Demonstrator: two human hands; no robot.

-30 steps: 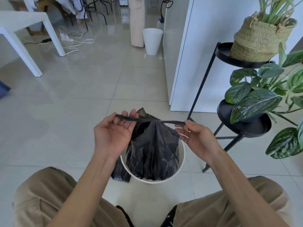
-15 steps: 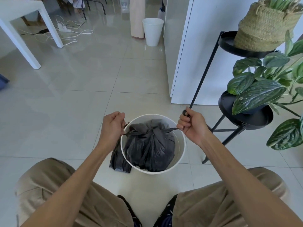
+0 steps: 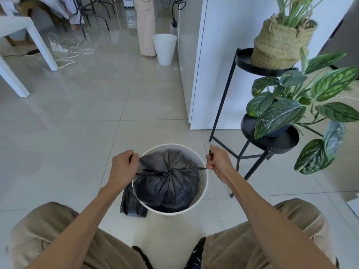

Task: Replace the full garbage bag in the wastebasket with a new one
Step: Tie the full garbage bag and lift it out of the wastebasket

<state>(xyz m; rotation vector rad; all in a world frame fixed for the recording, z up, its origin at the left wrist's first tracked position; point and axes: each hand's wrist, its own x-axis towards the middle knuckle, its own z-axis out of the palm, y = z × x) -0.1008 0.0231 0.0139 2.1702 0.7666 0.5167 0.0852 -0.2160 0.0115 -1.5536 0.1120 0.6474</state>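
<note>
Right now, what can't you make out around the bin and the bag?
All in the head view:
- Bag contents: hidden by the opaque black plastic.
- Bin bottom: covered by the bag.
- Tie ends: buried in the closed left hand and right hand.
- Black plastic on the floor: partly behind the bin, so whether it is the new bag is unclear.

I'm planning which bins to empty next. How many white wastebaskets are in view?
2. One wastebasket stands between the person's knees, holding the tied black garbage bag. A second wastebasket stands farther back on the floor beside the white cabinet. Others may be hidden.
</note>
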